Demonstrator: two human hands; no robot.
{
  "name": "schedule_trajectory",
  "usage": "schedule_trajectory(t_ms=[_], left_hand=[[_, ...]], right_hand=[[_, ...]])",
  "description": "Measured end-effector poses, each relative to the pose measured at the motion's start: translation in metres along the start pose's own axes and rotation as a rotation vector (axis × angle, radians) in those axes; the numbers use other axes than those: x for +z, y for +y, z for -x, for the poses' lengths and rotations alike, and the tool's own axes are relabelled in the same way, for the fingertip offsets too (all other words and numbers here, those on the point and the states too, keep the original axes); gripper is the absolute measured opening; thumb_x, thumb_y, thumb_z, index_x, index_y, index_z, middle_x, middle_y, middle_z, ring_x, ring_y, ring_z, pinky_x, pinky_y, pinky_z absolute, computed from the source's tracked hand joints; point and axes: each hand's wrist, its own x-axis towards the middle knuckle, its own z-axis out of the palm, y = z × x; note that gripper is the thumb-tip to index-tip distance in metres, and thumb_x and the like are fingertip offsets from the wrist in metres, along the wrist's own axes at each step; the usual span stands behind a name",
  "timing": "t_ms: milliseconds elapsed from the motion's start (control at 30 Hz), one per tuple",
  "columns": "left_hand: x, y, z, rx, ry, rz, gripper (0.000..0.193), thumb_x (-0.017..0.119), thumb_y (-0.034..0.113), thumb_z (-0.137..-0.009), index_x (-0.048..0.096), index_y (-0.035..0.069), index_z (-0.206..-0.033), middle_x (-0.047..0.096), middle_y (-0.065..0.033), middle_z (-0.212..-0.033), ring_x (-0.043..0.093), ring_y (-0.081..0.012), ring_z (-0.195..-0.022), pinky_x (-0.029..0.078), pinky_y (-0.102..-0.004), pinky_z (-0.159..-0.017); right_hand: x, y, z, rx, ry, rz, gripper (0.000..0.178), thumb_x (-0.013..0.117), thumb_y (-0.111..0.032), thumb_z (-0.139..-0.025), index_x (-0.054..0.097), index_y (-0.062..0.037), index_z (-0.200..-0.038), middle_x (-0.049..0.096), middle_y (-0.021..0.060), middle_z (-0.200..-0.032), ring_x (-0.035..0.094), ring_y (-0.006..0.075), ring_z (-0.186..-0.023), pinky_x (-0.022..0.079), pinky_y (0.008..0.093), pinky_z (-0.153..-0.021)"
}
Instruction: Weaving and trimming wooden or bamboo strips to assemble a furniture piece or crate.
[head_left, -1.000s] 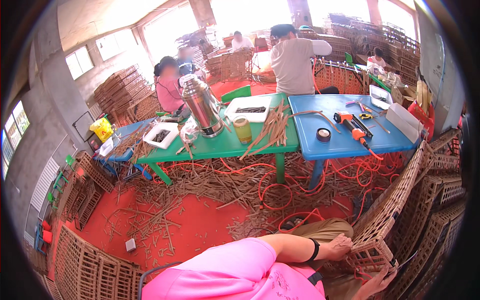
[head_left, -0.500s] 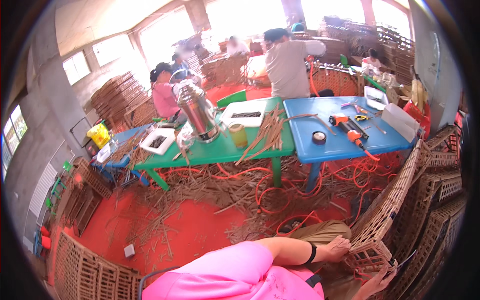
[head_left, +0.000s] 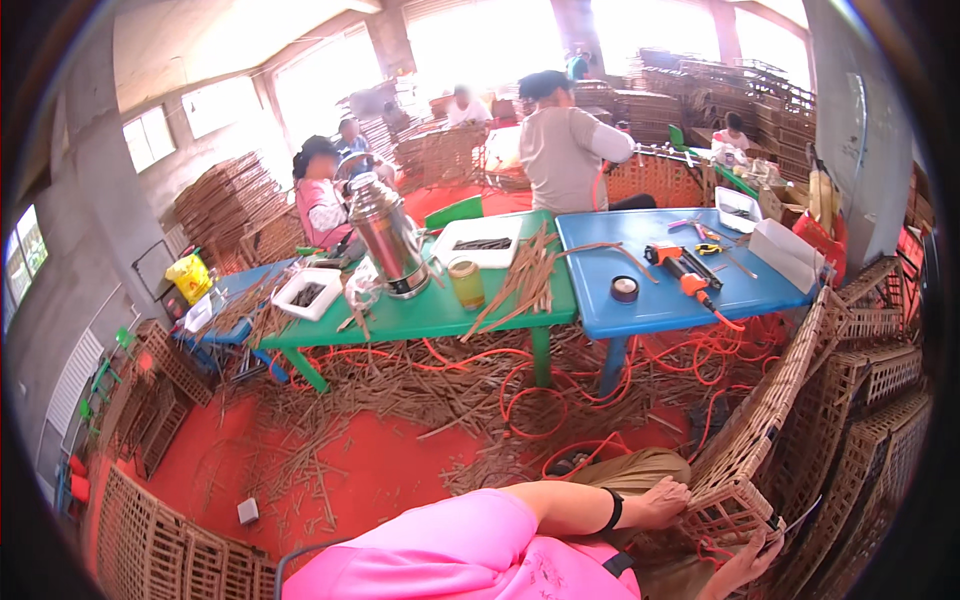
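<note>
A long brown woven wicker panel (head_left: 762,425) leans toward me at the right, its boxy lower end near my lap. My left hand (head_left: 660,502), a black band on its wrist, is closed against the left side of that end. At the panel's lower right corner, my right hand (head_left: 745,567) has its thumb and fingers drawn together. A thin pale strip (head_left: 804,512) sticks out past these fingertips. The palm side of the left hand is hidden.
Green table (head_left: 420,318) ahead holds a steel flask (head_left: 388,240), trays and loose strips. A blue table (head_left: 590,318) bears an orange-and-black power tool (head_left: 685,270) and tape roll (head_left: 624,289). Orange hoses (head_left: 535,432) and scraps litter the red floor. More wicker panels (head_left: 870,400) stand right.
My right fingers have drawn together at the panel's corner. My left hand keeps its place on the panel. Beyond the tables, the person in grey has lowered an arm. The view has shifted slightly.
</note>
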Motion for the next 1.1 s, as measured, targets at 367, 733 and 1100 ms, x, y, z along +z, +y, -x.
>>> schedule_trajectory(t_ms=[367, 733, 1100], left_hand=[[0.002, -0.001, -0.001, 0.009, 0.006, 0.028, 0.031, 0.07, 0.026, -0.075, 0.062, 0.001, -0.093, 0.062, -0.0184, -0.091, 0.064, -0.0341, -0.091, 0.045, -0.0462, -0.084], [0.008, -0.002, -0.004, -0.035, -0.072, -0.005, 0.045, 0.079, 0.035, -0.074, 0.061, 0.002, -0.099, 0.061, -0.0149, -0.095, 0.061, -0.0307, -0.097, 0.042, -0.0433, -0.088], [0.007, -0.002, -0.004, -0.019, -0.043, -0.011, 0.036, 0.074, 0.026, -0.071, 0.063, 0.002, -0.095, 0.063, -0.017, -0.093, 0.064, -0.0326, -0.094, 0.044, -0.0447, -0.086]], right_hand=[[-0.011, 0.061, -0.01, 0.111, 0.018, 0.046, 0.054, 0.057, -0.038, -0.102, 0.052, 0.0043, -0.135, 0.061, 0.0167, -0.123, 0.062, 0.0246, -0.105, 0.052, 0.0391, -0.089], [-0.006, 0.031, -0.007, -0.032, -0.018, 0.042, 0.047, 0.064, -0.03, -0.099, 0.056, 0.0047, -0.13, 0.063, 0.0173, -0.115, 0.062, 0.0265, -0.091, 0.054, 0.0358, -0.077], [-0.013, 0.047, -0.011, 0.086, -0.037, 0.062, 0.054, 0.059, -0.035, -0.102, 0.051, 0.0056, -0.135, 0.059, 0.0176, -0.125, 0.059, 0.0237, -0.107, 0.05, 0.037, -0.09]])
